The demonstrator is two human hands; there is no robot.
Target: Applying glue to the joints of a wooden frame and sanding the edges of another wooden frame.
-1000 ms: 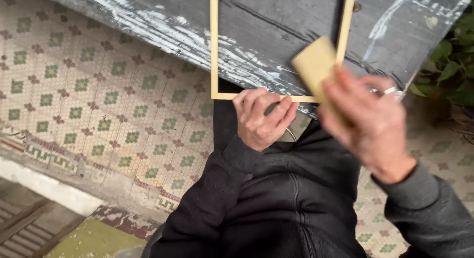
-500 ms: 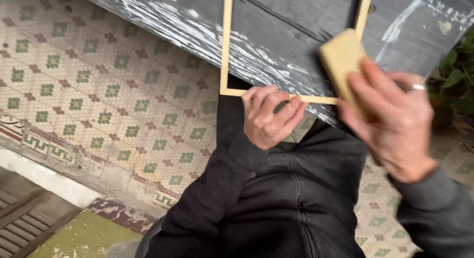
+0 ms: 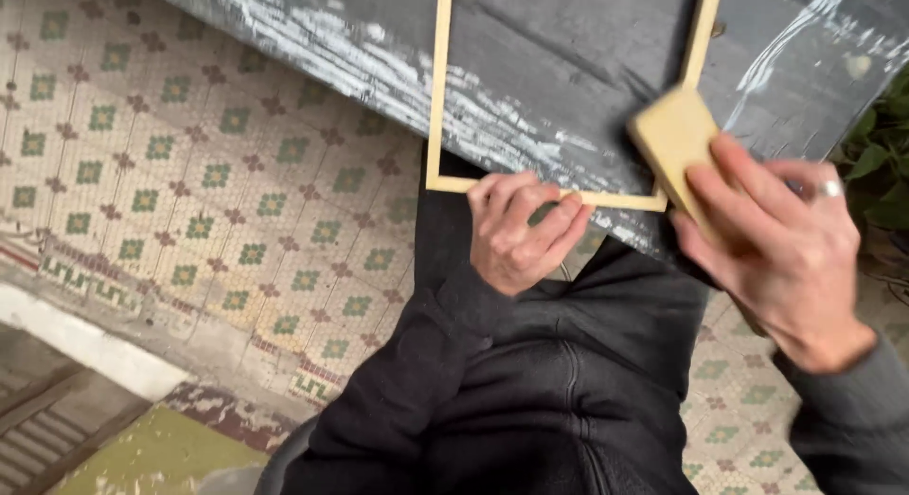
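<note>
**A:** Tiled floor under us, grey paint-streaked bench on top. Anything different from a second ago?

**B:** Yeah, our right hand has slid the block up along the frame's right rail; it was lower, near the corner, before.

**A:** And the left hand?

**B:** It hasn't budged, fingers curled round the bottom rail, pinning the frame flat on the bench. Right fingers wrap the block. We'd guess we're mid-stroke.
</note>
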